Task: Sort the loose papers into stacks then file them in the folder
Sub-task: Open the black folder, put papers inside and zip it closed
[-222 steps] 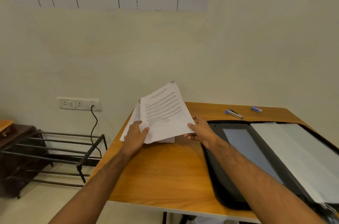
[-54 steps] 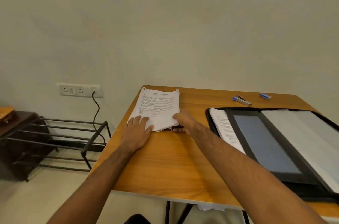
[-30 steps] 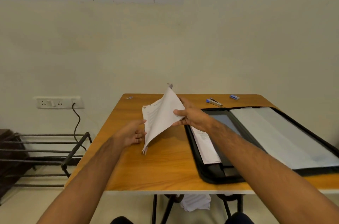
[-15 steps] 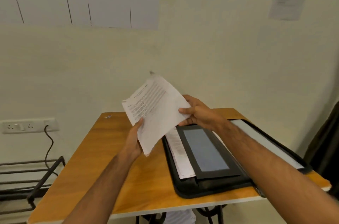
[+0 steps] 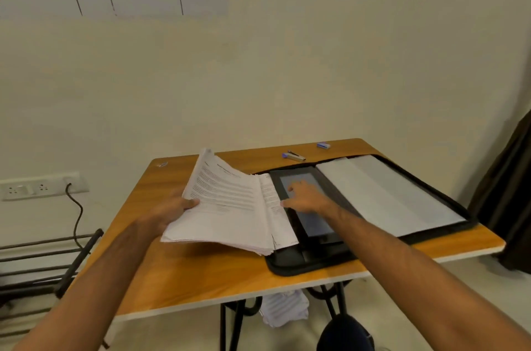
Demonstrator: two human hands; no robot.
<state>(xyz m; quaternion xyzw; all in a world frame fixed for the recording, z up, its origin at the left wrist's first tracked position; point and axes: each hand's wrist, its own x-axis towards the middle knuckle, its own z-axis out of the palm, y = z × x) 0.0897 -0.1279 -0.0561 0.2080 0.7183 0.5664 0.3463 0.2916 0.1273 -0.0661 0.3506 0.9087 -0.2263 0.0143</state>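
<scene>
One paper stack (image 5: 227, 207) in left hand (image 5: 169, 211), beside right hand (image 5: 309, 198).

You have 1 view, from the camera on your head, set above the near edge of the wooden table (image 5: 201, 273) and facing forward and down across it to the far wall (image 5: 287, 77). Both forearms enter from the bottom corners. It sits close enough that the open folder (image 5: 310, 263) fills the right half, while the floor rack (image 5: 43, 258) shows at left.
</scene>
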